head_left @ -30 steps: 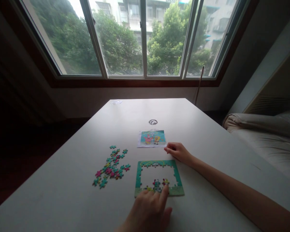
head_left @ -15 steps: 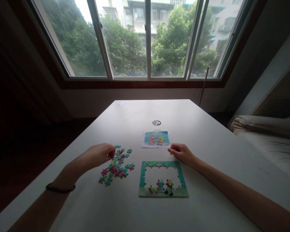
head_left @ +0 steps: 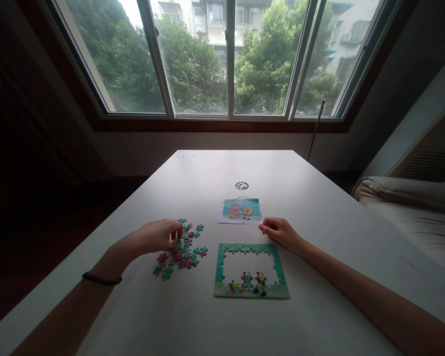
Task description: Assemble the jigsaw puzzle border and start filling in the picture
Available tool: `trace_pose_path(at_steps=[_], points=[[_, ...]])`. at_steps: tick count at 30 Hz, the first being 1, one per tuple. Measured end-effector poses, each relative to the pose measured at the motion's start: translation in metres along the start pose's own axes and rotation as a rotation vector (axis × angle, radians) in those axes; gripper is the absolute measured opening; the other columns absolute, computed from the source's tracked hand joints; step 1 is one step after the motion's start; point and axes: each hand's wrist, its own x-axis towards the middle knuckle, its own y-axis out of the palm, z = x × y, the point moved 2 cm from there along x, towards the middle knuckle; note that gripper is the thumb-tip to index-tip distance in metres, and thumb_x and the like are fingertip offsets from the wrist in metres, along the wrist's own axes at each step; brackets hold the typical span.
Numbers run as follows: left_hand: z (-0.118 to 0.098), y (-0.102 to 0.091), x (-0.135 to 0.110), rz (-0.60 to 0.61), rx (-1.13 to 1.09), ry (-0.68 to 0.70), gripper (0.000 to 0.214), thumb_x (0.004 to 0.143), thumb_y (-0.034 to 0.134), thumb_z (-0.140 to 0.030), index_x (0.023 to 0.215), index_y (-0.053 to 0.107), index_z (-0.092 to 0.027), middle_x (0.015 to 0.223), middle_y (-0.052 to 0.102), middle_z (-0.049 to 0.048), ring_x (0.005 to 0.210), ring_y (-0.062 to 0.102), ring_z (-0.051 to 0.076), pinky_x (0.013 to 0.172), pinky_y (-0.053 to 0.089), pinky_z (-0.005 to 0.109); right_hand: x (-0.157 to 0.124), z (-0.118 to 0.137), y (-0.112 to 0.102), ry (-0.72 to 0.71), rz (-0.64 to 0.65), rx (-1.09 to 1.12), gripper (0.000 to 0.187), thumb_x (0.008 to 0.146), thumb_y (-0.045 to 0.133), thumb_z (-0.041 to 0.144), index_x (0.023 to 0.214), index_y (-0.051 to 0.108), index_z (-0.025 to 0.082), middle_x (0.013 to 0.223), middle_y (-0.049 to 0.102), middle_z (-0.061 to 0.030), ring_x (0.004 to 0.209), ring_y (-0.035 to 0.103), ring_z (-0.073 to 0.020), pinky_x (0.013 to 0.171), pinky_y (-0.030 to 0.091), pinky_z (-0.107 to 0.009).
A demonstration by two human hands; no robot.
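Note:
A partly built jigsaw puzzle [head_left: 250, 271] lies flat on the white table [head_left: 207, 178], its green border joined and the middle bare. Left of it is a heap of loose puzzle pieces [head_left: 181, 252]. My left hand [head_left: 155, 237] hovers over that heap with fingers curled and pinched at a piece. My right hand [head_left: 280, 231] rests on the table by the puzzle's upper right corner, fingers loosely curled; what they hold, if anything, is hidden. A colour reference picture [head_left: 242, 210] lies just beyond.
A round cable hole [head_left: 241, 186] sits in the table behind the picture. A wide window [head_left: 226, 59] spans the far wall. A padded seat [head_left: 411, 202] lies to the right, and a thin stick [head_left: 315, 129] leans near the window.
My left hand left the puzzle's lower edge, swung left to the loose pieces and now pinches at one. The right hand has stayed in place.

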Motion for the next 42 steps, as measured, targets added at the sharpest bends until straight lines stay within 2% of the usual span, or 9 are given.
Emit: trace_pose_path(at_steps=[11, 24, 31, 35, 42], points=[[0.004, 0.003, 0.006, 0.009, 0.004, -0.019, 0.017, 0.062, 0.055, -0.017, 0.076, 0.065, -0.021, 0.070, 0.064, 0.0002, 0.064, 0.059, 0.017, 0.053, 0.038, 0.020, 0.000, -0.001, 0.000, 0.007, -0.009, 0.004, 0.032, 0.079, 0.049, 0.039, 0.059, 0.053, 0.015, 0.052, 0.045, 0.0036, 0.051, 0.039, -0.0097, 0.050, 0.029, -0.021], [-0.007, 0.001, 0.002, -0.020, 0.097, 0.002, 0.010, 0.060, 0.047, -0.012, 0.061, 0.052, -0.020, 0.058, 0.054, -0.0015, 0.055, 0.051, 0.016, 0.047, 0.028, 0.023, 0.000, 0.003, -0.001, -0.004, -0.021, -0.014, 0.032, 0.079, 0.049, 0.038, 0.059, 0.056, 0.014, 0.051, 0.045, 0.0037, 0.051, 0.039, -0.0093, 0.050, 0.028, -0.021], [-0.010, -0.004, -0.001, -0.032, 0.126, -0.012, 0.019, 0.060, 0.047, -0.010, 0.072, 0.057, -0.021, 0.069, 0.060, 0.0001, 0.063, 0.055, 0.017, 0.051, 0.031, 0.023, 0.000, 0.003, -0.001, -0.010, -0.027, -0.021, 0.032, 0.078, 0.050, 0.038, 0.059, 0.056, 0.014, 0.051, 0.045, 0.0037, 0.051, 0.038, -0.0092, 0.050, 0.028, -0.021], [-0.015, -0.005, -0.004, 0.019, 0.099, 0.013, 0.027, 0.060, 0.049, -0.012, 0.081, 0.062, -0.024, 0.076, 0.062, -0.0009, 0.067, 0.057, 0.016, 0.054, 0.036, 0.021, 0.001, 0.002, 0.000, -0.011, -0.026, -0.022, 0.031, 0.078, 0.050, 0.038, 0.059, 0.056, 0.014, 0.051, 0.045, 0.0036, 0.051, 0.038, -0.0093, 0.050, 0.028, -0.021], [-0.019, -0.002, -0.001, 0.058, 0.100, 0.029, 0.022, 0.060, 0.051, -0.013, 0.075, 0.063, -0.023, 0.073, 0.062, -0.0005, 0.068, 0.058, 0.017, 0.054, 0.036, 0.021, 0.000, 0.003, -0.001, -0.012, -0.025, -0.024, 0.031, 0.079, 0.050, 0.037, 0.059, 0.056, 0.014, 0.051, 0.044, 0.0037, 0.051, 0.038, -0.0091, 0.050, 0.028, -0.021]])
